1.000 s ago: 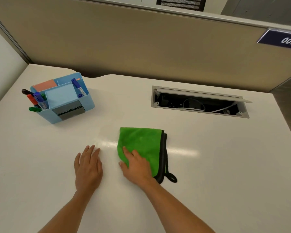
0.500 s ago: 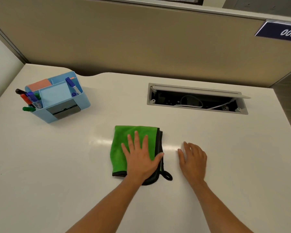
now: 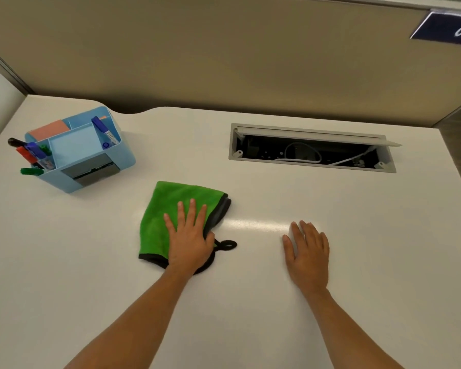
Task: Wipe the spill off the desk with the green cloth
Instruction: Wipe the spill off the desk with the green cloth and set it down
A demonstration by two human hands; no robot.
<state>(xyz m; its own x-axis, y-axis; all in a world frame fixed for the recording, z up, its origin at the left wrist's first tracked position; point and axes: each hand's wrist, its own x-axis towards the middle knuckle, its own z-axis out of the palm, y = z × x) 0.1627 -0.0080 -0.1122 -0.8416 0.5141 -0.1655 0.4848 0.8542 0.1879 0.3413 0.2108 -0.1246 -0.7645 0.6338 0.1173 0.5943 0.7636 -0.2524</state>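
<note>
Left hand (image 3: 189,242) flat, fingers spread, pressing fuzzy folded green cloth (image 3: 168,214). Right hand (image 3: 308,251) open, palm down on smooth white desk (image 3: 330,302), holding nothing.

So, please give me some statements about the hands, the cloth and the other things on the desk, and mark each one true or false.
1. The left hand lies flat on the green cloth. True.
2. The right hand holds a corner of the cloth. False: it rests open on the bare desk, apart from the cloth.
3. The blue desk organizer stands to the left of the cloth, with markers in it. True.
4. The lid of the cable tray in the desk is closed. False: it is open, and white cables show inside.
5. The cloth's black loop lies on the desk beside the left hand. True.
</note>
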